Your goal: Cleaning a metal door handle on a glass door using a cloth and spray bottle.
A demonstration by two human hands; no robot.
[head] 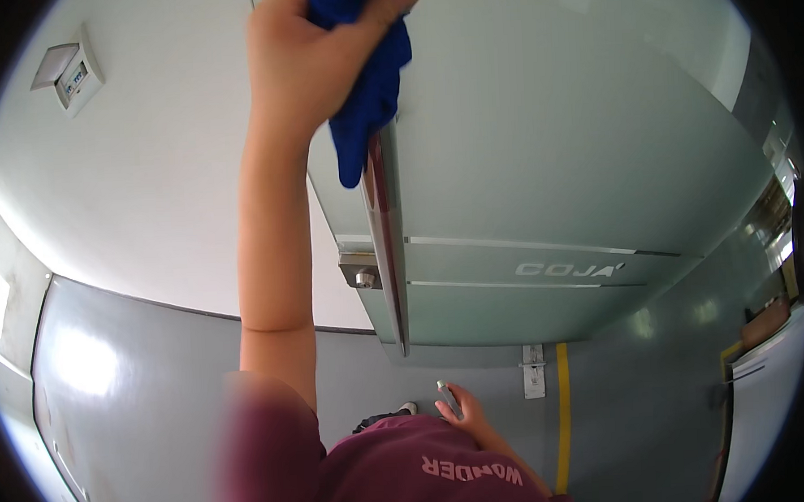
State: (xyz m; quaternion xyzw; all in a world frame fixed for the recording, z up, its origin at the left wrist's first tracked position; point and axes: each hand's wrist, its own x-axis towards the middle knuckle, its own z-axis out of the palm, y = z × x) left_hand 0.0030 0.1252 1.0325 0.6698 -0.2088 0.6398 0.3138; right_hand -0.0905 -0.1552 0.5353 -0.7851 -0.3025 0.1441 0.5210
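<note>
My left hand (313,66) is raised at the top of the view, its fingers closed around a blue cloth (368,84). The cloth hangs over the upper part of a long, shiny metal door handle (392,251), which runs down the edge of a frosted glass door (538,144). Low by my waist, my right hand (466,413) holds a small, slim grey object (450,400) with a pale tip; its kind is not clear. A metal lock (362,273) with a round cylinder is fitted at the door's edge, beside the handle.
A white wall (143,181) with an open-lidded breaker box (75,80) stands at left. Below the door are a grey floor (623,389), a metal floor bolt plate (534,373) and a yellow floor stripe (562,412). A white-topped table (765,403) is at far right.
</note>
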